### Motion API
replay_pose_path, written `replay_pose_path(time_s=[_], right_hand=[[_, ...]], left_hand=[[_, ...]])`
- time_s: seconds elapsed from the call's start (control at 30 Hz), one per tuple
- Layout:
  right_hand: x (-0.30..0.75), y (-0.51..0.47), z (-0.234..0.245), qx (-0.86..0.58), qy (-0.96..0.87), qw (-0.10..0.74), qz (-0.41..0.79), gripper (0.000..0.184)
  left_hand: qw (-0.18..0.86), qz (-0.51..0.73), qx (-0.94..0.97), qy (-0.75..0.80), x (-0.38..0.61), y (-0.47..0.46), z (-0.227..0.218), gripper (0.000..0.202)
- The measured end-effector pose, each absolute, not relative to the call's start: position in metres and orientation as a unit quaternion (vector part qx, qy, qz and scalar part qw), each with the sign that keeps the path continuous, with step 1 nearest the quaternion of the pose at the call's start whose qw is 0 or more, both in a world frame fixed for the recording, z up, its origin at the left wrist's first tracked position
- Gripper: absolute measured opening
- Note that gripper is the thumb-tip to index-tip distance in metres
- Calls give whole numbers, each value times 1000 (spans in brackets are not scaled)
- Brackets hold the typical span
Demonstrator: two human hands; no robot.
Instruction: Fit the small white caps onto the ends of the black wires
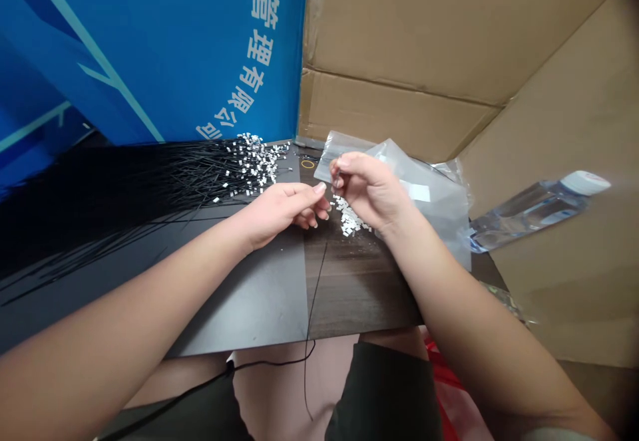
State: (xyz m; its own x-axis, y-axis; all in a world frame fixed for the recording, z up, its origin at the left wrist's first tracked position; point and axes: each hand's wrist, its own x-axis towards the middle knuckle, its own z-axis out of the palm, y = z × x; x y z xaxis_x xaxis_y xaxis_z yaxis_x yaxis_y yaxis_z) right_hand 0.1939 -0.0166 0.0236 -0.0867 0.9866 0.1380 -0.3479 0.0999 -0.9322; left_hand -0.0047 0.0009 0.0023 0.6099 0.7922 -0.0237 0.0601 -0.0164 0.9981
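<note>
My right hand (368,188) is closed in a pinch on a thin black wire (319,275), seen as a dark strand at the fingertips. Below the hands a length of black wire crosses the table and hangs over its front edge; the join between the two stretches is hard to follow. Close by on the left, my left hand (289,207) has its fingers curled and thumb over them; what lies between them is hidden. A small pile of white connectors (349,220) lies under my right hand. Left of my hands spreads a big bundle of black wires (150,175) with white connector ends (254,158).
Clear plastic bags (434,211) lie behind and right of my right hand. A water bottle (534,211) leans at the right by cardboard panels (399,35). A blue printed panel (200,42) stands behind the wires. A yellow ring (307,164) is on the dark tabletop (364,294).
</note>
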Motion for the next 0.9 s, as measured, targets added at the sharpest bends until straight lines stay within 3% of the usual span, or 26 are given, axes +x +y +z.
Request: replay_pose_path(time_s=[0.3, 0.4, 0.57, 0.73, 0.9], right_hand=[[209, -26, 44, -266, -512, 570, 585, 31], [207, -24, 42, -262, -508, 579, 581, 33], [206, -22, 39, -255, -497, 587, 585, 35], [206, -23, 40, -311, -502, 584, 557, 35], [206, -21, 42, -325, -499, 578, 558, 35]], left_hand=[[275, 214, 843, 410, 13, 12, -4, 17], [214, 167, 872, 407, 22, 27, -1, 12], [270, 162, 867, 385, 40, 47, -6, 7], [318, 248, 858, 317, 54, 55, -17, 24], [338, 270, 838, 333, 55, 53, -19, 27]])
